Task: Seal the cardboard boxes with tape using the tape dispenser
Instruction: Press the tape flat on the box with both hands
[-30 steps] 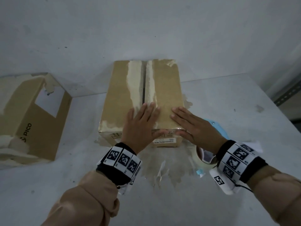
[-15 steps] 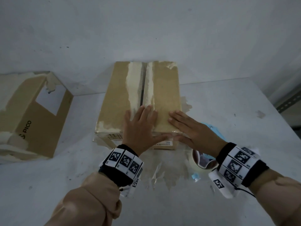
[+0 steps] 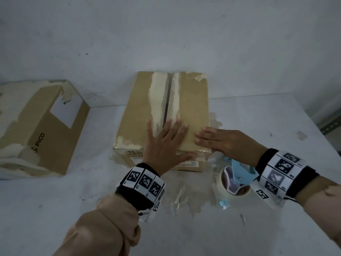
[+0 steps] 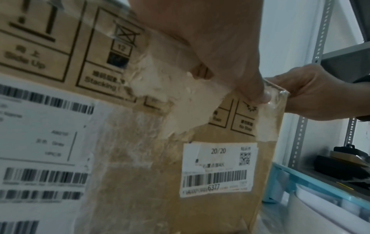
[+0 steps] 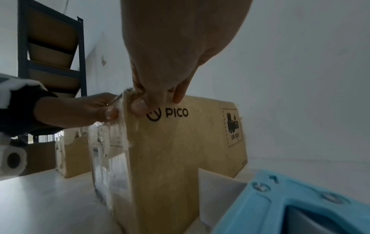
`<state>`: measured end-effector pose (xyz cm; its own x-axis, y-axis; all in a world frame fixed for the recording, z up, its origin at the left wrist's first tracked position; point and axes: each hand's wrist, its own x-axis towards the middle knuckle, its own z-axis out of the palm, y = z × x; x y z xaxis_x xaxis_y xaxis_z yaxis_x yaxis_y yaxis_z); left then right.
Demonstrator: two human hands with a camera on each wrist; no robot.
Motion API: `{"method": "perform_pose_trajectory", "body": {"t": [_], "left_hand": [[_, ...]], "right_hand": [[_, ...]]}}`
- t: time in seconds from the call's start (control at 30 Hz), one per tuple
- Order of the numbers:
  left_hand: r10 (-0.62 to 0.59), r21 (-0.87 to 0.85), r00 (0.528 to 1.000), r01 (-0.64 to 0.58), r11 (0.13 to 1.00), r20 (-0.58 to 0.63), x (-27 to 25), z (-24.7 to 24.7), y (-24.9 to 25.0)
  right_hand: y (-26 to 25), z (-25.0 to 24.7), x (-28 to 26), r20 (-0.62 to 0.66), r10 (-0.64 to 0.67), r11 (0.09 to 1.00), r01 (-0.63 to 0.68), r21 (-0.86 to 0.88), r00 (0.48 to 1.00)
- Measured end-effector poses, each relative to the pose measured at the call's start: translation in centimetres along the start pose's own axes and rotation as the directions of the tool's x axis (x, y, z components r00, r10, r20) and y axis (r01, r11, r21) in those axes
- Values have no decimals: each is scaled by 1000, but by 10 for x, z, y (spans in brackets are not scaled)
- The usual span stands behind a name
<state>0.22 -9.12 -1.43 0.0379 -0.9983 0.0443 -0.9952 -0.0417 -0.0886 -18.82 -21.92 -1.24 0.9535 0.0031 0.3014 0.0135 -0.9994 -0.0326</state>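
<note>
pressed flat on the top of the middle cardboard box [image 3: 140, 115], near its front edge: left hand [image 3: 166, 143], fingers straight and spread across the centre seam, thumb hooked down over the front face, its tip on clear tape at the front right corner. laid palm-down beside it on the box's near right corner: right hand [image 3: 227, 143], fingers straight and close together, pointing left, thumb down over the right side just above the "pico" logo [image 5: 168, 114]. nothing gripped by either hand.

stood on the white table [image 3: 55, 209], back against the wall: that same box, flaps closed, seam between them dark and uncovered, pale torn strips [image 3: 156, 100] of stripped paper on both sides of it. stuck on the front face: white barcode label [image 4: 218, 169] and handling symbols. draped down the front right corner: crinkled clear tape [image 5: 112, 158].

lay on the table just right of the box's front corner, under the right wrist: blue tape dispenser [image 3: 241, 170] with its tape roll [image 3: 234, 183], untouched by either hand.

stood well to the left: second cardboard box [image 3: 46, 130], tilted in the view, marked "pico", surface torn pale in patches. spread over the table before the middle box: brownish tape residue [image 3: 190, 198].
</note>
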Motion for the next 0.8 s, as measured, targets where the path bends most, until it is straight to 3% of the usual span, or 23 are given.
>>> {"method": "perform_pose_trajectory", "body": {"t": [0.13,0.2,0.27,0.37,0.47,0.57,0.7,0.8], "left_hand": [[19,-20,997,-18,1000,73,-2,-1,-3],[28,-16,998,-27,999,53,-3,-7,-7],[54,-63,998,-52,997,37,-6,-12,-14],[-56,-219,998,47,974,-32,-25,-28,-32],[-182,-250,982,164,954,-52,-42,-33,-63],[-229,-242,973,230,943,31,-54,-27,-98],[-174,-266,974,208,941,148,-63,-10,-124],[-156,-382,980,193,904,124,-66,-1,-124]], "right_hand": [[-12,-8,1,17,138,990,-138,-13,990],[-22,-11,1,-6,247,967,-246,66,969],[-30,-12,2,-77,397,900,-371,228,915],[-45,3,9,-99,576,775,-504,380,811],[-54,29,9,-78,647,717,-569,403,759],[-56,35,15,-85,715,689,-680,249,693],[-72,28,50,-175,632,767,-642,1,755],[-92,29,85,-187,584,799,-600,-34,790]]}}
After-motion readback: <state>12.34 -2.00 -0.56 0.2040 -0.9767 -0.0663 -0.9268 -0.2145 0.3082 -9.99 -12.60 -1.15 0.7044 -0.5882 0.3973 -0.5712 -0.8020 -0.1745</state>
